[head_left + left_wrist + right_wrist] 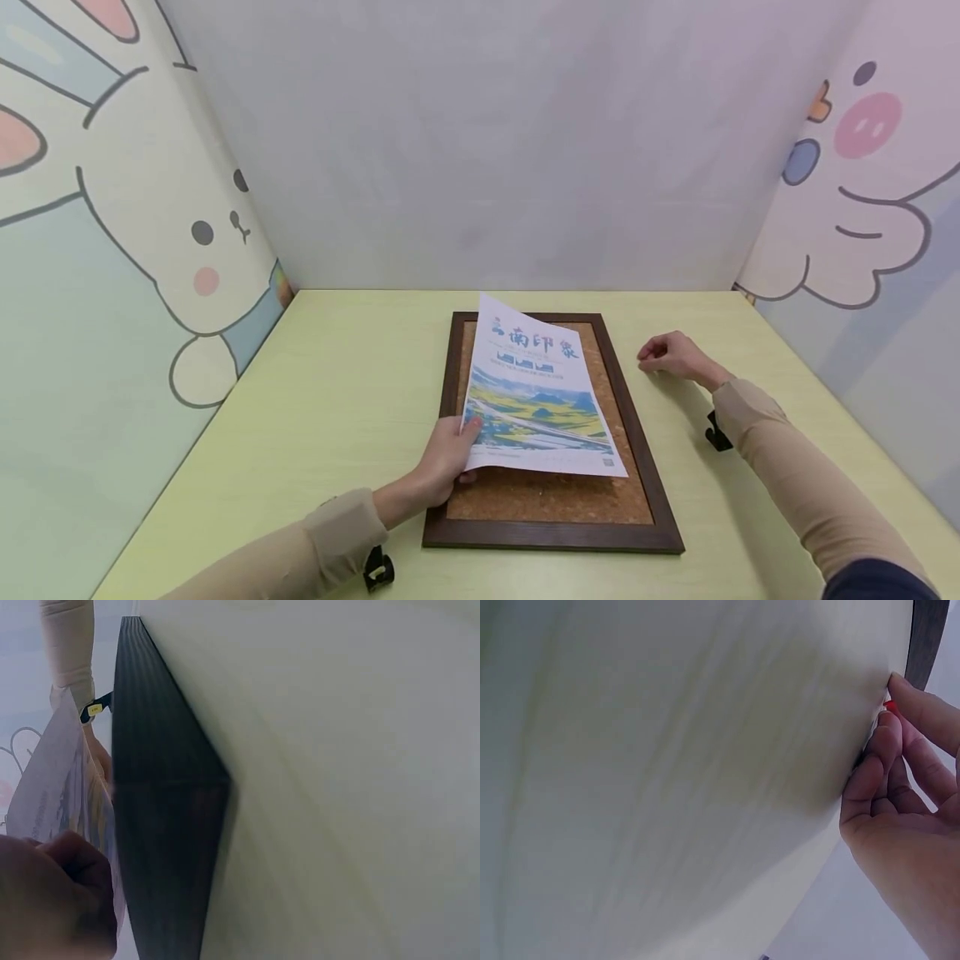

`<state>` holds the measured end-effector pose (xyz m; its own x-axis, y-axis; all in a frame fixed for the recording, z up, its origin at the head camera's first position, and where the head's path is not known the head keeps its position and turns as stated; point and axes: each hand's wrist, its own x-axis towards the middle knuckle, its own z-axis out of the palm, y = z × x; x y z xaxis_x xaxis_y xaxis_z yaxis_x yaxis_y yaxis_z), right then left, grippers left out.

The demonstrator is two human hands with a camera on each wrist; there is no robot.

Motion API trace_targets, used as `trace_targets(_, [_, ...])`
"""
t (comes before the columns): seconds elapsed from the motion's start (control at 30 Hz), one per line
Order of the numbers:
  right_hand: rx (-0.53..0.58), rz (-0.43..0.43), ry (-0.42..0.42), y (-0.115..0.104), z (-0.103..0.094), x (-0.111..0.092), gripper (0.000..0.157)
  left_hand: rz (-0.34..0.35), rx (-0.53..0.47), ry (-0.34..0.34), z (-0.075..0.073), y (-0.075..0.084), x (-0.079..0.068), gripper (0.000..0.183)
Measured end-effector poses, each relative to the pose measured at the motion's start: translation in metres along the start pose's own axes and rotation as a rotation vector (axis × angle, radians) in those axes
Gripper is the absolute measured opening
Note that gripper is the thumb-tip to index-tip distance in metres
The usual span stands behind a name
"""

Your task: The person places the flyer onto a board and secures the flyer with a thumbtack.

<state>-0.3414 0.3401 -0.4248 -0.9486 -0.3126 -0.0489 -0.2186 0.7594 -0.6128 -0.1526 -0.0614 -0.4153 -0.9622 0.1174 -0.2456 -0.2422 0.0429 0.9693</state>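
Note:
My left hand [442, 462] pinches a printed poster [536, 400] by its lower left edge, thumb on top and fingers beneath. The sheet has blue characters and a green-blue landscape, and it is tilted over a cork board [555, 500] with a dark brown frame [555, 535]. In the left wrist view the left hand [60, 896] is close beside the frame's corner. To the right of the board, my right hand [678, 358] is low at the tabletop. Its thumb and index fingertips come together around a small red pin-like piece [889, 706], mostly hidden by the fingers.
The board lies flat on a pale yellow-green table [337, 375]. A grey-white wall [495, 150] stands behind it, with side panels bearing a cartoon rabbit [180, 217] and a cartoon bird [862, 200]. Black straps [718, 432] are at both wrists.

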Motion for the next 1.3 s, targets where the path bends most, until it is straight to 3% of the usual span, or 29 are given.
trace_targets(0.4, [0.008, 0.002, 0.001, 0.003, 0.000, 0.000, 0.021, -0.009, -0.013, -0.003, 0.007, -0.001, 0.001, 0.038])
trace_targets(0.67, [0.016, 0.000, -0.006, 0.000, -0.001, -0.002, 0.021, -0.014, 0.074, -0.107, -0.002, 0.000, 0.000, 0.037])
trace_targets(0.83, [0.017, 0.003, -0.005, -0.001, -0.002, -0.003, 0.021, 0.015, 0.352, -0.185, -0.015, 0.007, 0.000, 0.036])
trace_targets(0.93, [0.020, 0.006, 0.003, -0.001, -0.003, -0.003, 0.021, 0.053, 0.530, -0.182, -0.024, 0.014, 0.002, 0.036])
trace_targets(1.07, [0.038, 0.020, 0.006, -0.002, -0.005, -0.003, 0.022, 0.183, 0.724, -0.105, -0.032, 0.022, 0.007, 0.021])
trace_targets(1.13, [0.052, 0.024, 0.004, -0.005, -0.007, -0.001, 0.024, 0.287, 0.844, -0.067, -0.033, 0.021, 0.011, 0.017])
trace_targets(1.2, [0.086, 0.032, 0.000, -0.008, -0.009, 0.003, 0.026, 0.381, 0.963, -0.027, -0.033, 0.016, 0.016, 0.023])
trace_targets(1.3, [0.136, 0.028, -0.005, -0.016, -0.010, 0.010, 0.028, 0.467, 1.123, -0.018, -0.031, 0.007, 0.023, 0.044])
